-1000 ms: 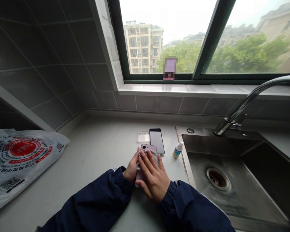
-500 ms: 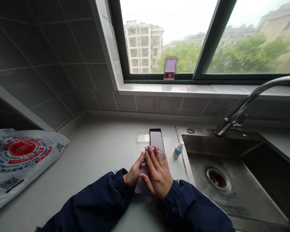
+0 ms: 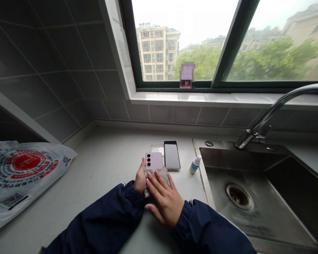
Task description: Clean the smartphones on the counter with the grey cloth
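Note:
A lilac smartphone [image 3: 154,161] lies back-up with its triple camera showing at the top left. My left hand [image 3: 140,179] grips its left edge. My right hand [image 3: 163,201] lies with spread fingers on a pale microfibre cloth [image 3: 156,178], which covers the phone's lower half and hides that part. Just beyond stands out a second phone [image 3: 172,155], screen up, next to a transparent phone case [image 3: 157,149], partly hidden behind the lilac phone. A small dropper bottle [image 3: 195,164] with a blue cap stands to the right.
The pale countertop [image 3: 100,169] holds a white plastic bag [image 3: 21,165] with red print at the left. A stainless steel sink [image 3: 238,197] with a curved faucet [image 3: 265,130] lies to the right. A tiled wall and window sill run behind.
My hands have slid back toward me, and the cloth now lies on the phone's lower half. The camera end, covered half a second ago, shows again.

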